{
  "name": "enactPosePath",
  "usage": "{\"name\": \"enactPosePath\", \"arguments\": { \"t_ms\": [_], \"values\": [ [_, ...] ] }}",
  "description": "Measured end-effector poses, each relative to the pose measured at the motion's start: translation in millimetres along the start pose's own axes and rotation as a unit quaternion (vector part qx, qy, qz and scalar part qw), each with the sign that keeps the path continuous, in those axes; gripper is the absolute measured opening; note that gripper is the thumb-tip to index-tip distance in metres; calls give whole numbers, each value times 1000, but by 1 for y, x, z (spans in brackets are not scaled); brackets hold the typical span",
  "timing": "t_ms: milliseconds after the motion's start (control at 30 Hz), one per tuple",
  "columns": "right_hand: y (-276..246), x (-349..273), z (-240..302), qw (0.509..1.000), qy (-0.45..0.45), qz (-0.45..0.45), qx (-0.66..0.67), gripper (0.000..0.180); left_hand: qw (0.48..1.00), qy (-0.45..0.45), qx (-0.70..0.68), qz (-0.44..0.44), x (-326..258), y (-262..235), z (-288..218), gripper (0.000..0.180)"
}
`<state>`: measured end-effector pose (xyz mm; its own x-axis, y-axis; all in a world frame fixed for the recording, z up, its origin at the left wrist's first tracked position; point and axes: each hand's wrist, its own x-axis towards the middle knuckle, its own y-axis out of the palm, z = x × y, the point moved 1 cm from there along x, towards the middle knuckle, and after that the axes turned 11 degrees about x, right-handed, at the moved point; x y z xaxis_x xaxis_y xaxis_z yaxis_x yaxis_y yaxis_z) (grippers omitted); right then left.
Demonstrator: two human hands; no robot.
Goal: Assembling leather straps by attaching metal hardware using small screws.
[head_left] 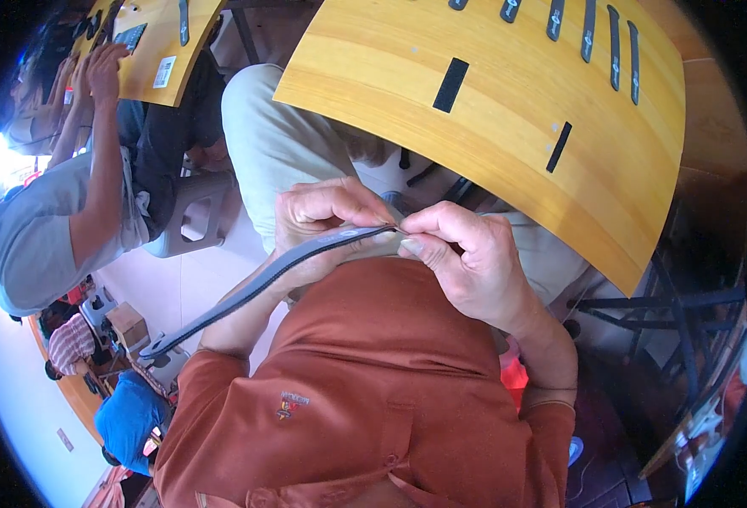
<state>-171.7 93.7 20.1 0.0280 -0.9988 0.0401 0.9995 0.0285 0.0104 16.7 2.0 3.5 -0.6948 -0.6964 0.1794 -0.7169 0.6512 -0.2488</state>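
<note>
A long grey strap [265, 276] with a dark edge and a pale printed mark runs in front of my torso, its free end curving down to the left past my forearm. My left hand [318, 220] is closed on the strap near its right end, thumb and fingers pinching it. At that tip, the thumb and forefinger of my right hand [475, 258] are pressed together on the strap's end. Both hands meet there, above my lap. What exactly sits between the right fingertips is too small to make out.
Ahead is a wooden table [373, 85] with a wide black strip [450, 85], a narrow black strip [559, 147] and several dark grey straps [589, 34] along its far side. At left, a co-worker [60, 229] sits on a grey stool [191, 216] by another table [149, 72].
</note>
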Motion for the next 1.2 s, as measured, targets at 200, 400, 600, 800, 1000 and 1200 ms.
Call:
{"name": "enactPosePath", "arguments": {
  "t_ms": [200,400,600,800,1000,1200],
  "values": [
    [1,-1,4,993,-78,11,-83,15,999,-40,-29,11,1,4,-1,12],
    [5,-2,4,999,-47,-25,2,21,986,-84,-144,5,-2,14,2,14],
    [2,-5,-10,998,-53,12,-14,25,969,-125,-210,41,-5,13,10,15],
    [7,-6,-18,992,-126,-10,-13,28,896,-181,-402,39,-10,23,17,15],
    [11,-8,-23,988,-141,-57,-25,23,910,-152,-385,-8,-6,28,16,13],
    [14,1,-15,993,-17,-65,100,18,948,-157,-257,-98,0,25,6,16]
  ]
}}
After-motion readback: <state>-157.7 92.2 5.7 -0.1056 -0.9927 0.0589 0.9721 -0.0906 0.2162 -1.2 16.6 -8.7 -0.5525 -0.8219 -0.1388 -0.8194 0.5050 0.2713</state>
